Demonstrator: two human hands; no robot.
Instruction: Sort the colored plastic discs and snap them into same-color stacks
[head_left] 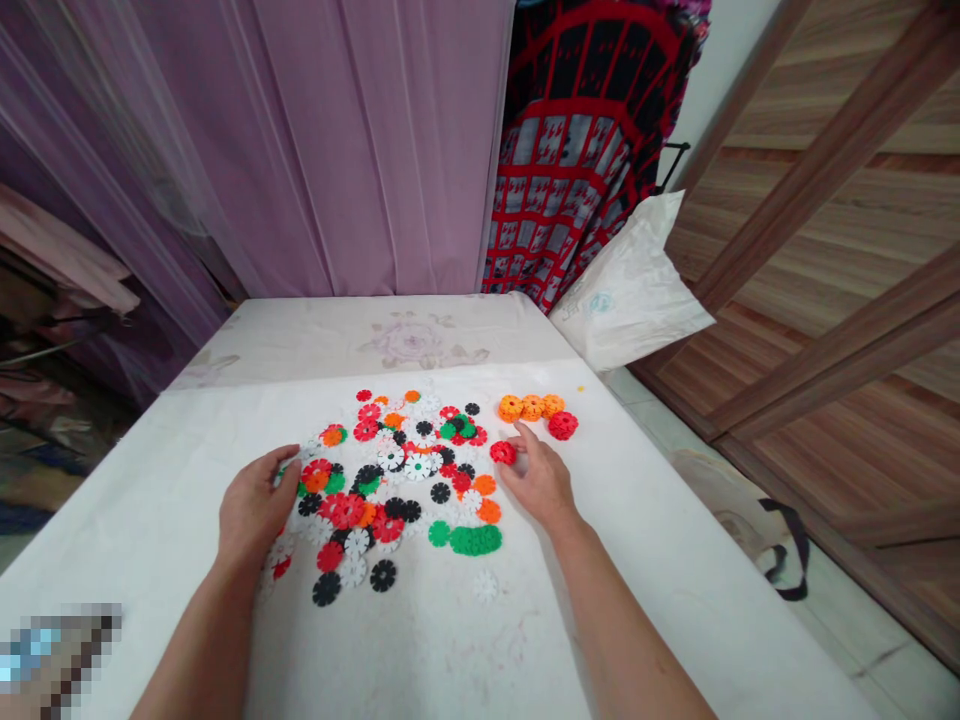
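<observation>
My right hand (541, 485) is at the right side of a loose pile of notched plastic discs. Its thumb and fingers are around a small red cluster of interlocked discs (503, 453). At the pile's left edge is my left hand (253, 502), its fingers curved, with a gap between thumb and forefinger and nothing visible in it. Black, white, red, green and orange snowflake discs (346, 511) lie between the hands. Beyond my right hand sit a row of orange disc clusters (532, 407) and another red cluster (563, 426). A joined green stack (477, 540) lies nearer me.
All this lies on a white-covered table (645, 560) with a floral far end. A white bag (626, 290) stands off its far right corner. Purple curtains (375, 150) hang behind; wooden cupboard doors (832, 250) stand at the right. A blurred, pixelated object (52, 650) is at lower left.
</observation>
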